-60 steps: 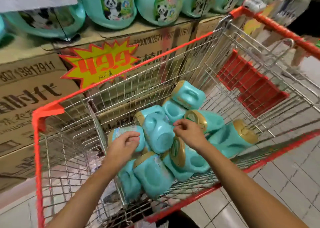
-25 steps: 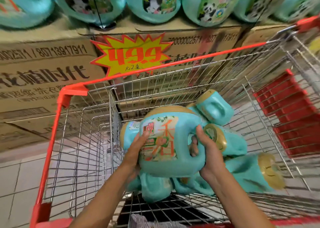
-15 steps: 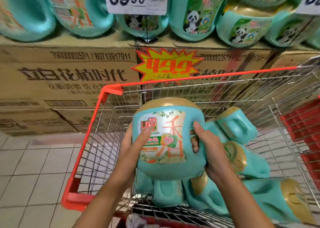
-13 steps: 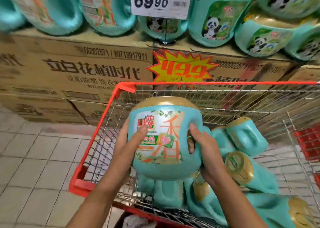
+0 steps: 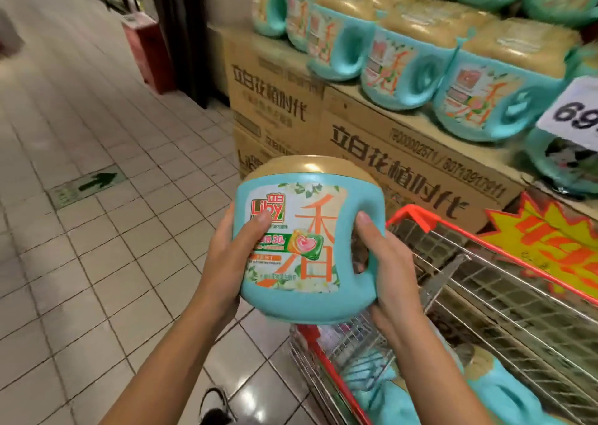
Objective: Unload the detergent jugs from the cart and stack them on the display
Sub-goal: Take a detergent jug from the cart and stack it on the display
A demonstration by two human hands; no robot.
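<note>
Holding a teal jug (image 5: 307, 240) upright between both hands, the person has it raised beside the red rim of the cart (image 5: 485, 246), gold cap up and label facing the camera. The left hand (image 5: 226, 263) clasps its left side, thumb pressed on the label. The right hand (image 5: 388, 272) grips the handle, thumb on top and fingers through the loop. Other jugs (image 5: 504, 389) lie in the cart under the right forearm. Display jugs (image 5: 396, 72) stand in a row on boxes (image 5: 388, 146) at upper right, well apart from the held one.

Left, the tiled floor (image 5: 113, 263) lies open; shelved jugs (image 5: 398, 68) crowd the cartons (image 5: 404, 153), the cart (image 5: 517, 295) blocks right.
</note>
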